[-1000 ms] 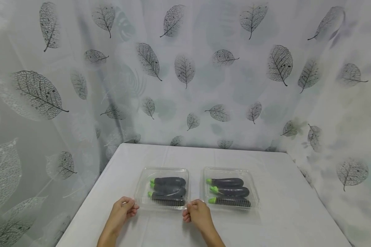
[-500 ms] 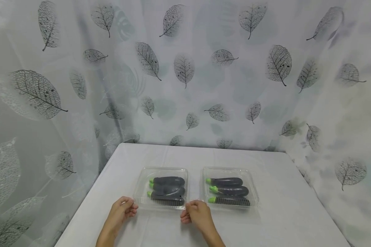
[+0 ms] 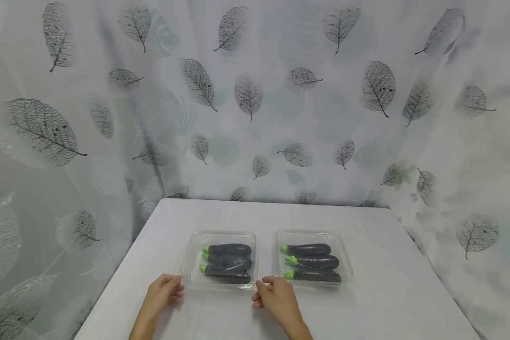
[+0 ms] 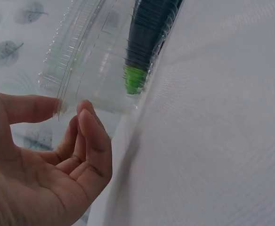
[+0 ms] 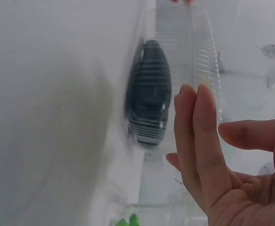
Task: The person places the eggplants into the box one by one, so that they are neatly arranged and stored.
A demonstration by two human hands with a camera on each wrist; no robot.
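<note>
A clear plastic clamshell box (image 3: 191, 276) with several dark eggplants (image 3: 227, 261) inside, green stems to the left, lies closed on the table. My left hand (image 3: 159, 295) is at its front left corner. In the left wrist view the left thumb (image 4: 34, 108) meets or nearly meets the box's rim, and the fingers stand apart from it. At the front right corner is my right hand (image 3: 277, 300). The right wrist view shows its fingers (image 5: 206, 141) straight beside the box, with a gap to the thumb (image 5: 250, 133); whether they touch the rim I cannot tell.
A second clear box (image 3: 346, 269) holding several eggplants (image 3: 312, 262) stands close on the right, just beyond my right hand. Both rest on a white-covered table (image 3: 386, 283). A leaf-patterned curtain (image 3: 276, 123) hangs behind and at the sides.
The view has shifted slightly. My left hand has drawn a little left and down from the box's corner. The right hand stays near its corner; both boxes keep their places.
</note>
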